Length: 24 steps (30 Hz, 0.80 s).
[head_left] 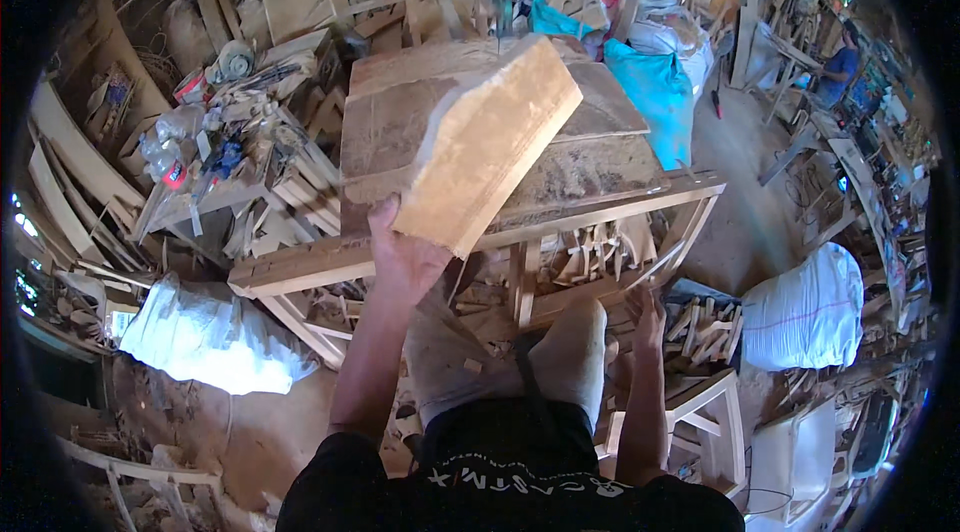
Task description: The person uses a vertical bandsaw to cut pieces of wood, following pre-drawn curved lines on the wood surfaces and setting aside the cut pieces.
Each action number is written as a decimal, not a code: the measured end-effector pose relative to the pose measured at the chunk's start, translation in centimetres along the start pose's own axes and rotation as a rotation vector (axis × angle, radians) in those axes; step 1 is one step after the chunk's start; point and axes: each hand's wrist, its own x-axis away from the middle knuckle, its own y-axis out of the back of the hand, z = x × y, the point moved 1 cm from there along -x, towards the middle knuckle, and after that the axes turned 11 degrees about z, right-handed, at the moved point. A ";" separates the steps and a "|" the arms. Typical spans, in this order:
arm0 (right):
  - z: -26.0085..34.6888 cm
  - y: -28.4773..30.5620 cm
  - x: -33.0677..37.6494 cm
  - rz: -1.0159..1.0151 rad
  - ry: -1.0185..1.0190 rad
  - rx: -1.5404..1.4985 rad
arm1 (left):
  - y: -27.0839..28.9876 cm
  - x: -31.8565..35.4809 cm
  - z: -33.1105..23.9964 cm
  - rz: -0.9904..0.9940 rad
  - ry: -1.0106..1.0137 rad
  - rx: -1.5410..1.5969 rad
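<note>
Above the sawdust-covered tabletop (600, 167), a thick wood block (490, 147) is gripped at its lower corner by the left hand (405, 257), tilted, not yet laid flat. Right hand (645, 317) hangs open beside stacked offcuts (705, 327), empty. Placement judged unfinished.

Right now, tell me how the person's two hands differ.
The left hand is raised and grips the near end of a thick wooden block; the right hand hangs low beside the knee, holding nothing. The left hand is closed on the wood; the right hand is open, fingers spread near small wood offcuts. Both are bare.
</note>
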 end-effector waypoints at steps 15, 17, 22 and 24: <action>21.3 -13.6 3.4 0.701 -0.014 -0.514 | -6.4 -2.2 -3.3 0.884 -0.032 -1.503; 20.1 -13.2 4.7 0.586 0.071 -0.147 | -7.4 -2.8 -3.4 0.973 0.047 -1.589; 18.1 -12.8 7.1 0.514 0.110 -0.304 | -5.1 -6.1 -4.9 0.788 -0.164 -1.720; 17.5 -14.0 7.6 0.489 0.190 -0.303 | -2.4 -7.5 -5.4 0.423 -0.247 -1.738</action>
